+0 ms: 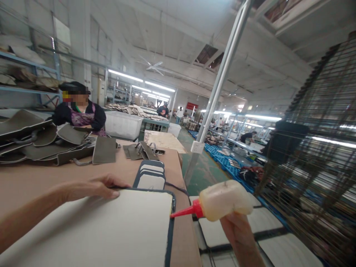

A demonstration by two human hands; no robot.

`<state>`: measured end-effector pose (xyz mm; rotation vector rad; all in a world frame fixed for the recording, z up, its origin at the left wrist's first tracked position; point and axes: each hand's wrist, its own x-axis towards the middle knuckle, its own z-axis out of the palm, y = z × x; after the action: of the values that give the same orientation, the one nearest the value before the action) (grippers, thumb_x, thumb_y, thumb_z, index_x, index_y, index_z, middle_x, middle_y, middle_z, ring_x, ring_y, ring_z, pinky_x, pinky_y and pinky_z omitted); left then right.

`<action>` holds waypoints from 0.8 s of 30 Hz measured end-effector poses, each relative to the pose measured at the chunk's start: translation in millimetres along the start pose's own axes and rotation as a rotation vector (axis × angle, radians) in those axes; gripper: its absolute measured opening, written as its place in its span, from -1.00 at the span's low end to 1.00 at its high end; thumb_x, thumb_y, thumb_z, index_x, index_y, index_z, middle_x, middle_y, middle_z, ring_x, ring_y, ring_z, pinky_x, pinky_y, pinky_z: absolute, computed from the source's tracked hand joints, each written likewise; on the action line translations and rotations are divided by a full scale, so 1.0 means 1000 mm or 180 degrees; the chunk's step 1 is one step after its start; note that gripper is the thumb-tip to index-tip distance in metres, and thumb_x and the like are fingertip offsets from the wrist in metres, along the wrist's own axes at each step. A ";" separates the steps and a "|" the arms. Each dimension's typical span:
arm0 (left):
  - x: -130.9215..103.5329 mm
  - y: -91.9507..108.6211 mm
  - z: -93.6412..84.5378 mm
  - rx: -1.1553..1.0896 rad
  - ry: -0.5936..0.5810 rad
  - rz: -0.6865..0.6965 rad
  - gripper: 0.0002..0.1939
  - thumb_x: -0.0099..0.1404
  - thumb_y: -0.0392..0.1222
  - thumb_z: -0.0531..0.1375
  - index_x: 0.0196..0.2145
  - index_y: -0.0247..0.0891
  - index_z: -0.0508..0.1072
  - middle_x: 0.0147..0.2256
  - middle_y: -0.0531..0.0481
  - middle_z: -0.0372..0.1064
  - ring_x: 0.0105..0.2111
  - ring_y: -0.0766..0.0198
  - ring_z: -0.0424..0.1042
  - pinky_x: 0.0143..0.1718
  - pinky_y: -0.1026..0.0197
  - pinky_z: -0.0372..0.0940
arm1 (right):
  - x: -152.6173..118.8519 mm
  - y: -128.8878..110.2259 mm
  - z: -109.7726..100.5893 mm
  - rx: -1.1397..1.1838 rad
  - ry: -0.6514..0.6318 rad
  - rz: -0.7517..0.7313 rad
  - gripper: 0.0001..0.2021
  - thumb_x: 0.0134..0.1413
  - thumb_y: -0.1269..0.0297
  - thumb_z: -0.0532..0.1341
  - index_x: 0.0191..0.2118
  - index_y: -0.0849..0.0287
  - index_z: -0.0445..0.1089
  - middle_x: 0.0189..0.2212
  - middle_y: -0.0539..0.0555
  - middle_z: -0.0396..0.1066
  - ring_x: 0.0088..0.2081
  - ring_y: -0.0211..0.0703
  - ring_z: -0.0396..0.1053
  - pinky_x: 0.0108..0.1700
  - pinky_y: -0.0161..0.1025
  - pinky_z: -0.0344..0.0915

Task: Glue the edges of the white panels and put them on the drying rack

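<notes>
My left hand [107, 186] grips the far edge of a large white panel [130, 230] with a dark blue border, thumb on top and fingers under or behind the edge. In my right hand [236, 226] is a translucent squeeze bottle [226, 200] of yellowish liquid, tipped sideways. Its red nozzle [185, 211] points left, and the tip meets the panel's right edge near the corner. A thin yellowish line shows along that edge. Just beyond the panel lies a stack of smaller white pieces with dark blue borders [151, 181].
A brown-covered table [183, 241] carries grey-green bag pieces [63, 144] at the left. Across it a person [80, 111] sits or stands. More white panels [214, 231] lie below right, beside a wire rack [314, 155]. A metal post [211, 107] rises past the table's right edge.
</notes>
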<state>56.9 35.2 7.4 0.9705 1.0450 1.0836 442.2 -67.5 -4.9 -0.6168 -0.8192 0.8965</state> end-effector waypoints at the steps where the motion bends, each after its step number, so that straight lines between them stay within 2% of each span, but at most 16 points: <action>1: -0.002 0.009 -0.003 0.0159 -0.0436 -0.0236 -0.76 0.11 -0.52 0.13 -0.29 -0.55 0.56 -0.38 -0.16 0.59 -0.32 -0.02 0.55 -0.38 0.11 0.45 | -0.001 0.002 -0.003 0.0057 0.0011 -0.0031 -0.26 -0.45 0.20 0.52 0.04 -0.04 0.41 -0.15 0.17 0.57 -0.06 0.23 0.46 0.07 0.26 0.28; 2: -0.004 0.017 -0.005 0.0275 -0.0790 -0.0449 -0.72 0.10 -0.54 0.11 -0.26 -0.55 0.56 -0.35 -0.15 0.59 -0.28 -0.06 0.56 -0.32 0.04 0.45 | -0.003 0.004 -0.005 0.0098 0.0011 -0.0051 -0.26 -0.45 0.22 0.52 0.04 -0.05 0.41 -0.16 0.14 0.58 -0.05 0.22 0.46 0.08 0.25 0.27; 3: -0.005 0.023 -0.006 0.0274 -0.0965 -0.0576 -0.69 0.11 -0.55 0.09 -0.23 -0.53 0.56 -0.35 -0.14 0.60 -0.27 -0.08 0.56 -0.29 -0.02 0.44 | -0.005 0.004 -0.006 0.0120 0.0000 -0.0050 -0.26 -0.45 0.24 0.52 0.03 -0.07 0.41 -0.18 0.11 0.58 -0.04 0.20 0.45 0.08 0.22 0.27; 7: -0.011 0.030 -0.002 -0.0182 -0.0793 -0.0903 -0.62 0.11 -0.55 0.04 -0.19 -0.50 0.56 -0.38 -0.13 0.60 -0.28 -0.13 0.57 -0.33 -0.11 0.44 | -0.013 -0.005 0.001 0.0030 -0.0158 0.0114 -0.33 -0.42 0.24 0.52 -0.01 -0.06 0.44 -0.24 0.08 0.60 -0.02 0.15 0.45 0.10 0.14 0.28; 11: -0.016 0.029 0.003 -0.0217 -0.1154 -0.1213 -0.56 0.06 -0.64 0.06 -0.14 -0.53 0.53 -0.31 -0.14 0.60 -0.17 -0.10 0.54 -0.25 0.00 0.44 | -0.015 -0.012 0.000 -0.0215 -0.0377 0.0298 -0.34 -0.47 0.17 0.52 -0.06 0.05 0.47 -0.20 0.19 0.58 -0.05 0.23 0.46 0.07 0.17 0.31; 15: -0.020 0.031 0.003 0.0197 -0.1250 -0.0955 -0.60 0.09 -0.64 0.08 -0.15 -0.57 0.54 -0.31 -0.13 0.61 -0.22 -0.04 0.55 -0.28 0.10 0.44 | -0.015 -0.009 -0.019 -0.0384 -0.0460 0.0461 -0.40 -0.40 0.18 0.48 -0.07 0.08 0.47 -0.19 0.23 0.57 -0.09 0.21 0.48 0.01 0.13 0.38; 17: -0.023 0.033 0.005 0.0424 -0.1258 -0.0855 -0.64 0.10 -0.60 0.14 -0.16 -0.51 0.57 -0.31 -0.09 0.61 -0.24 0.00 0.56 -0.26 0.14 0.44 | -0.016 -0.006 -0.027 -0.0437 -0.0486 0.0480 -0.41 -0.36 0.16 0.46 -0.05 0.09 0.46 -0.19 0.25 0.57 -0.11 0.21 0.49 -0.03 0.12 0.41; 19: -0.026 0.036 0.007 0.0742 -0.1431 -0.0772 -0.67 0.11 -0.48 0.23 -0.15 -0.41 0.59 -0.28 -0.08 0.62 -0.21 0.01 0.56 -0.21 0.16 0.43 | -0.018 -0.003 -0.033 -0.0635 -0.0580 0.0412 -0.41 -0.33 0.11 0.44 -0.04 0.08 0.46 -0.19 0.25 0.57 -0.13 0.21 0.51 -0.08 0.11 0.45; 22: -0.030 0.038 0.009 0.1151 -0.1796 -0.0569 -0.64 0.10 -0.27 0.31 -0.10 -0.28 0.59 -0.21 -0.07 0.61 -0.13 -0.06 0.53 -0.10 0.09 0.40 | -0.021 0.008 -0.040 -0.1194 -0.0554 -0.0130 -0.51 -0.23 0.08 0.41 -0.07 0.01 0.48 -0.19 0.18 0.57 -0.16 0.15 0.52 -0.16 0.02 0.51; 24: -0.029 0.037 0.008 0.1211 -0.1730 -0.0513 -0.62 0.06 -0.21 0.35 -0.11 -0.24 0.61 -0.21 -0.06 0.61 -0.11 -0.10 0.52 -0.06 0.05 0.38 | -0.023 0.017 -0.044 -0.1403 -0.0395 -0.0557 -0.58 -0.17 0.05 0.40 -0.10 -0.02 0.49 -0.16 0.14 0.56 -0.13 0.10 0.51 -0.13 0.00 0.50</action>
<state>52.9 13.0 49.8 1.3642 0.8659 0.4465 462.5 -85.0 -50.1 -0.8627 -1.1790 0.5996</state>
